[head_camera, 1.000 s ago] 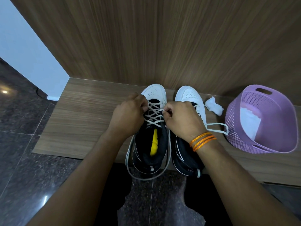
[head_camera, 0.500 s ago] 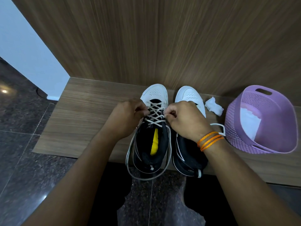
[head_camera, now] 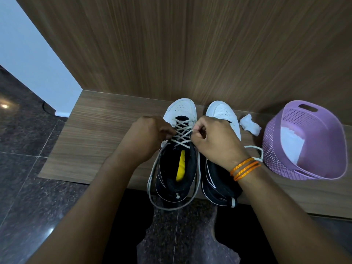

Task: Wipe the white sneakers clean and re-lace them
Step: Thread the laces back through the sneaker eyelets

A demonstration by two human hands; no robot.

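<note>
Both hands are curled: the left hand and right hand each pinch the lace on opposite sides of the left shoe, at the top crossing. Several crossings are threaded. The upper eyelets look unlaced, and the long slack loops round the heel at 6 o'clock. At 3 o'clock stands the right shoe, its lacing hidden by the wrist, with a loose lace trailing out. Both toes look white, so wiping seems done. A tissue and a basket lie further out at 3 o'clock.
</note>
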